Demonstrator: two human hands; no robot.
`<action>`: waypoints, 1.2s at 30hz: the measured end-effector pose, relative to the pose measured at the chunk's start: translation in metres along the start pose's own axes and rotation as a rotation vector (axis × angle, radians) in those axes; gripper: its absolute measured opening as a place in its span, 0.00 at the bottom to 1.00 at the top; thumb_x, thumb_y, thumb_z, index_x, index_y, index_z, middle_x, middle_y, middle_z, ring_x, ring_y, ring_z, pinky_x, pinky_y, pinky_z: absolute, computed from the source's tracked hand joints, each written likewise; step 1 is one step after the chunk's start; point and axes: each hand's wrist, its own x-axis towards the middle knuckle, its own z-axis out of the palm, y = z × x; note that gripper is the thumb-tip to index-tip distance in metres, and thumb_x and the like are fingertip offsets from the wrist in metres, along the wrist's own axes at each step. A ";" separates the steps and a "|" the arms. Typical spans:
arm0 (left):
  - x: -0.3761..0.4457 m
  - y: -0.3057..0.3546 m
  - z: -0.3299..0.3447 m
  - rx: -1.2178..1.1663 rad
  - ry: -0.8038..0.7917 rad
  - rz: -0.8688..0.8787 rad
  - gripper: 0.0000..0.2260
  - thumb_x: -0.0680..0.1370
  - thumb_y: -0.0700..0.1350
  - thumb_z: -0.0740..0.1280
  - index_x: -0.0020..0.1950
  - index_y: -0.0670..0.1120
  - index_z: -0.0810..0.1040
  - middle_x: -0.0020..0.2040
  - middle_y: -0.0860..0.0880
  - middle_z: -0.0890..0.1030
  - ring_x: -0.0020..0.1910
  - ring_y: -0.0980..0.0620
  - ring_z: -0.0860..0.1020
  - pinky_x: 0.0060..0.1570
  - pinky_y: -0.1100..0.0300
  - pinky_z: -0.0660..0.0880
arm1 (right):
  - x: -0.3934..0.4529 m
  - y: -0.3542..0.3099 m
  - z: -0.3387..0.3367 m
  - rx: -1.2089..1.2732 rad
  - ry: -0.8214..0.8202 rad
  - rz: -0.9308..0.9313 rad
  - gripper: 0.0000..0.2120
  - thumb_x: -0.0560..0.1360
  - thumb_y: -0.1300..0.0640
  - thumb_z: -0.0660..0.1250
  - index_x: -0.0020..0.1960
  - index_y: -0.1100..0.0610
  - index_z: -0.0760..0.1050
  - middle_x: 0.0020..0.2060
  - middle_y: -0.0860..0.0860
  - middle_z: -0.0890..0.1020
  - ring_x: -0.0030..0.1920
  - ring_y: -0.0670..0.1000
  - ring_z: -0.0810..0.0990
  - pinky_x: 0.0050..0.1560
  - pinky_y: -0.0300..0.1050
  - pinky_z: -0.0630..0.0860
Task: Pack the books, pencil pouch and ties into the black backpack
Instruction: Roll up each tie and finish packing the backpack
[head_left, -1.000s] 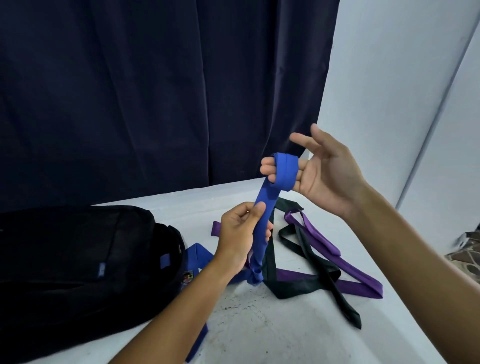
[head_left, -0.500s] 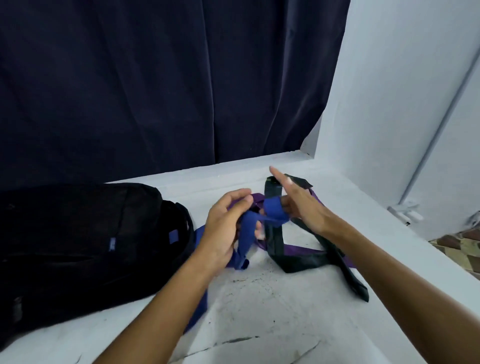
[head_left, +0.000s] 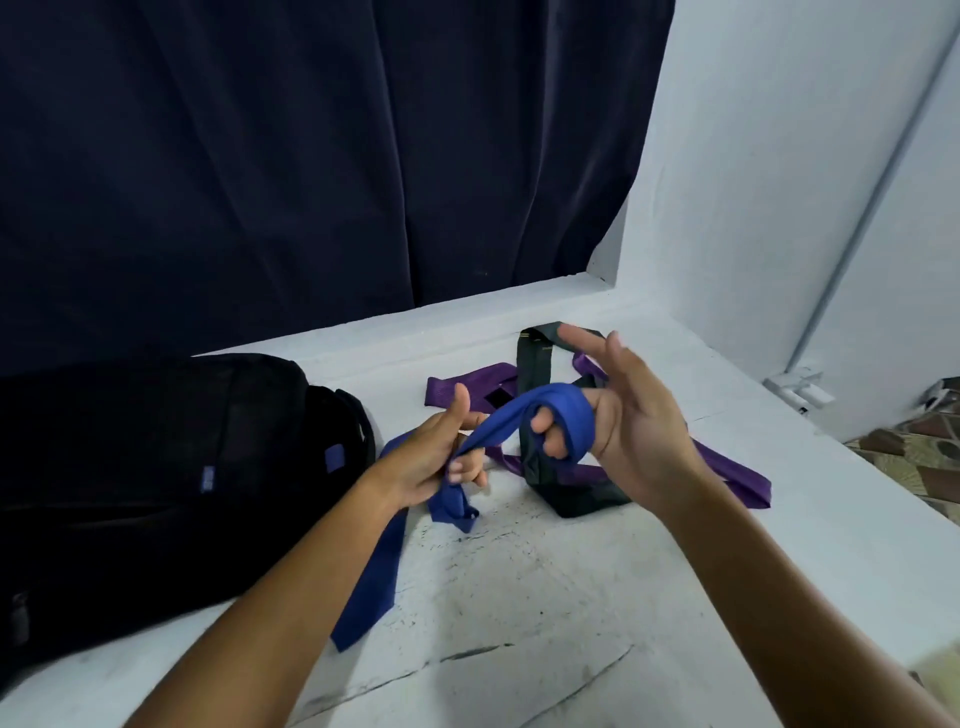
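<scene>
The royal-blue fabric tie (head_left: 498, 431) spans between both hands: wound around the right hand's (head_left: 623, 431) curled lower fingers, pinched by the left hand (head_left: 436, 457), its tail trailing across the white table (head_left: 519, 597). The black fabric backpack (head_left: 156, 467) lies just left, nearer the left hand.

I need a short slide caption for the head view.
Right hand winds blue tie, fed by left hand, beside black backpack.

You can read no text here. The black backpack (head_left: 156, 467) carries two small blue tags on its side, but any lettering on them is too blurred to make out, and the ties show no readable label.
</scene>
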 end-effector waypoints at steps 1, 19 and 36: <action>0.003 0.000 0.000 -0.021 -0.021 0.001 0.39 0.60 0.78 0.64 0.47 0.44 0.79 0.21 0.52 0.62 0.21 0.55 0.61 0.38 0.58 0.74 | 0.000 -0.006 -0.002 0.016 0.028 -0.024 0.28 0.77 0.42 0.53 0.72 0.53 0.64 0.33 0.63 0.81 0.27 0.57 0.78 0.33 0.46 0.78; -0.001 -0.014 -0.037 0.676 -0.072 -0.223 0.41 0.47 0.65 0.82 0.51 0.44 0.77 0.29 0.51 0.76 0.30 0.53 0.74 0.42 0.52 0.72 | 0.023 -0.118 -0.032 0.171 0.268 -0.301 0.17 0.81 0.49 0.57 0.63 0.59 0.67 0.33 0.60 0.82 0.31 0.56 0.78 0.35 0.43 0.77; 0.095 0.278 -0.016 0.874 0.563 0.374 0.32 0.77 0.70 0.52 0.70 0.48 0.70 0.63 0.47 0.77 0.59 0.50 0.76 0.58 0.51 0.74 | 0.022 -0.149 -0.011 0.007 0.189 -0.332 0.19 0.81 0.46 0.55 0.66 0.56 0.65 0.36 0.63 0.82 0.31 0.59 0.79 0.36 0.47 0.78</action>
